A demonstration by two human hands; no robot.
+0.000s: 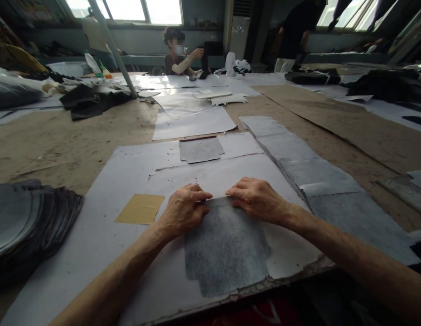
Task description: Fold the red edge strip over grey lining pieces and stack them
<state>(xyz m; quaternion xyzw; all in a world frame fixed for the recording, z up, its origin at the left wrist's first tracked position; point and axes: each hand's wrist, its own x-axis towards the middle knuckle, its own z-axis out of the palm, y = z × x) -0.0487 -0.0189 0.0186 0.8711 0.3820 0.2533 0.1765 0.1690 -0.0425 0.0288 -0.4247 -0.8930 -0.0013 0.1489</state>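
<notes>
A dark grey fabric piece (229, 246) lies flat on white paper (94, 226) at the table's near edge. My left hand (188, 206) pinches its far left corner between thumb and fingers. At the far right corner my right hand (253, 199) does the same, with its fingers bent together. A smaller grey piece (201, 149) rests beyond both hands. Left of my left hand is a tan square (140, 208).
A stack of dark rounded pieces (30, 222) stands at the left. Long grey layered sheets (319, 176) lie on the right. Farther off are white sheets (196, 122), dark cloth (94, 99) and a slanted metal pole (115, 50). Several people are across the table.
</notes>
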